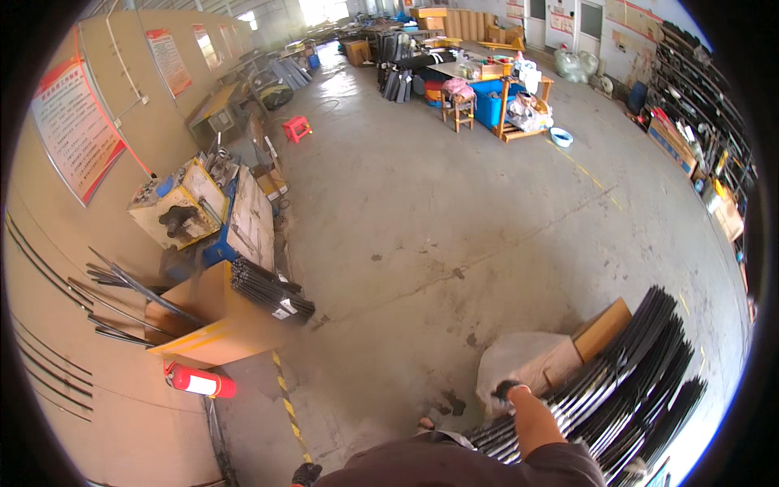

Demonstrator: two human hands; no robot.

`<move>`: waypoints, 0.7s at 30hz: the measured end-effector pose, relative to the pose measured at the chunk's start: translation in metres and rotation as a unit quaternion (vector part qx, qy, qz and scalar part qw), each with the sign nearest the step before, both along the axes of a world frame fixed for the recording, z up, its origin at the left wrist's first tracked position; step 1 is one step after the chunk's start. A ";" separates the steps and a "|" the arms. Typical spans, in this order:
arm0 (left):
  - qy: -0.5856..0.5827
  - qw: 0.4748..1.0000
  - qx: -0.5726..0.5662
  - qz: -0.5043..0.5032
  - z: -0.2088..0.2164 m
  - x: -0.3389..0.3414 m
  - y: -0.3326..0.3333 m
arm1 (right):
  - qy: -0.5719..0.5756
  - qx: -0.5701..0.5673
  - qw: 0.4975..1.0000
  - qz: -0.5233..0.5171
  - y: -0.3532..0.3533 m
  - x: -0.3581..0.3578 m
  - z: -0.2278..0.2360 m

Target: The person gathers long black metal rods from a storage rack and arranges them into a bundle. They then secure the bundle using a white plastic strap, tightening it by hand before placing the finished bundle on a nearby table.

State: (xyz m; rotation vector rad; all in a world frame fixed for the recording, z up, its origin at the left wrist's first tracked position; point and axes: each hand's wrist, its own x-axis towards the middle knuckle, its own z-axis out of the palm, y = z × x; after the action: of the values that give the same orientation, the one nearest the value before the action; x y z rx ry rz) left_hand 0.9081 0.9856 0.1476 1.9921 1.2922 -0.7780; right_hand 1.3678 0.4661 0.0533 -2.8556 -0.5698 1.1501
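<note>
My right hand (509, 390), in a dark glove, reaches out over the near right side. It is at the edge of a cardboard box (552, 359) partly covered by clear plastic sheeting (505, 361); whether it touches them I cannot tell. Beside that forearm lie bundles of long black rods or tubes (629, 377), some with pale shiny stretches. My left hand (307, 474), also gloved, hangs low at the bottom edge near the yellow-and-black floor tape (286, 406). The fingers of both hands are too small and dark to make out.
To the left, a red fire extinguisher (203, 382) stands by an open carton (215, 337) with black tubes. Behind it are a tied rod bundle (272, 290) and a worn machine (180, 207). Farther off are a red stool (297, 128), a blue bin (489, 104) and a basin (561, 137).
</note>
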 end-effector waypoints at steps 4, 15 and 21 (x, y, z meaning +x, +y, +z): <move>0.062 0.998 -0.010 -0.014 0.006 0.055 -0.003 | -0.062 0.199 0.951 -0.228 0.130 0.146 0.036; 0.063 0.991 -0.020 -0.119 -0.051 0.383 0.162 | -0.049 0.228 0.967 -0.106 0.147 0.315 0.007; -0.099 0.990 -0.041 -0.096 -0.105 0.652 0.295 | -0.043 -0.039 0.990 -0.126 0.059 0.228 -0.004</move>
State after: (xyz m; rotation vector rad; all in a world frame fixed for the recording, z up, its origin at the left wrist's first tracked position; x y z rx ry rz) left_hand 1.5597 1.2808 0.0431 2.0900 0.9507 -0.6894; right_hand 1.5958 0.5251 0.0492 -2.9447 -0.1609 1.0364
